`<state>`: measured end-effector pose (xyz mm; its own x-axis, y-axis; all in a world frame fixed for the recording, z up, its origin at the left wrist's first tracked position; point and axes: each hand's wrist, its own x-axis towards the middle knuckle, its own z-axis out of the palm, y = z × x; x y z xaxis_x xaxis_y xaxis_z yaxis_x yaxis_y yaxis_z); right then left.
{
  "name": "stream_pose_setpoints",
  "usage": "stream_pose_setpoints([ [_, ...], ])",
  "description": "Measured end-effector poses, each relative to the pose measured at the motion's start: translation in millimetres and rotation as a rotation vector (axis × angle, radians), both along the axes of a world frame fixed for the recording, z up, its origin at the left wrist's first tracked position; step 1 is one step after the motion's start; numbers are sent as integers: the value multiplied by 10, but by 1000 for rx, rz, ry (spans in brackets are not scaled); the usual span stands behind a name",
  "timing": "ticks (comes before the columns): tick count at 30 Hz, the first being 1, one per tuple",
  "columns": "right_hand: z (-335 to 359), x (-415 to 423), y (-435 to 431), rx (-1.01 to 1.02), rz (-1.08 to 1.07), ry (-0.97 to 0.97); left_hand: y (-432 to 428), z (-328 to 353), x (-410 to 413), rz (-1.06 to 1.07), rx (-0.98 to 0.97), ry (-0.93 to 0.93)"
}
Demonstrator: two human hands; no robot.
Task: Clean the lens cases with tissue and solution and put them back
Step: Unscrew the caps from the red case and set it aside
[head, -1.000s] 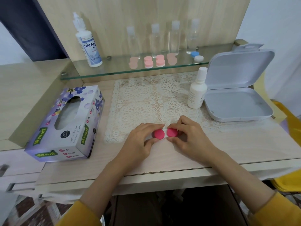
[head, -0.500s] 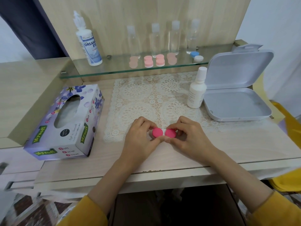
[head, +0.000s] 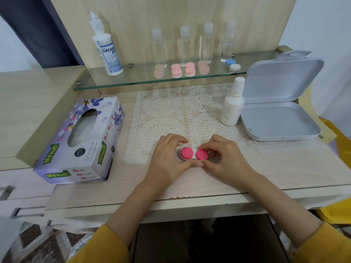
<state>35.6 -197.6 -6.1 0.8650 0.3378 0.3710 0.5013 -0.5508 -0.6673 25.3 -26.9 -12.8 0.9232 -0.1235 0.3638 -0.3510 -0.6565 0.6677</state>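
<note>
Holds the pink-capped lens case [head: 193,155] between both hands at the near edge of the lace mat [head: 171,111]; cannot tell whether resting on the desk [head: 284,168] or lifted just clear of it.

Against a second ago, shows a re-set left hand [head: 167,160], with fingers now arched over the left cap and thumb laid along under the case towards the right hand [head: 226,160]. Keeps the right hand much as before, with thumb and fingers pinching the right cap. Leaves the case in nearly the same spot, with both caps on.

Reads as a change of grip for unscrewing, probably the left cap first; cannot tell whether any turn has been made. Puts the task at its opening step only: no tissue drawn, no solution in hand, wiping and putting back all to come.

On the tissue box [head: 85,141], left of the mat: "Mysoft" on green banners, "Soft Facial Tissue" on the near end, "Soft & Smooth" on the side. On the tall white bottle [head: 109,52] at the left of the glass shelf [head: 136,76]: "DREAM EYE" in blue, with finer print too blurred to read. On the small white bottle [head: 232,107], just beside the open grey box [head: 279,120]: print too small to read. Nothing legible on the pale pink lens cases [head: 183,70], the blue-and-white lens case [head: 232,65] or the clear bottles [head: 207,42] behind them.
</note>
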Motion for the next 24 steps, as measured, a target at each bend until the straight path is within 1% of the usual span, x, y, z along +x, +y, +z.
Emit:
stream_pose_setpoints([
  [3, -3, 0, -5, 3, -4, 15, 66, 14, -25, -194, -21, 54],
  [6, 0, 0, 3, -8, -5, 18, 110, 27, -8, -228, 3, 67],
  [10, 11, -8, 6, 1, 0, 14, 84, 14, 5, -118, 17, -26],
  [12, 14, -12, 8, -1, 2, 18, 62, 7, -10, -59, -15, -42],
  [19, 28, -18, 21, -32, 9, 23, 24, 19, -48, 45, -83, 6],
  [24, 32, -14, 15, -43, 5, 26, 62, 104, -10, 147, -222, 16],
])
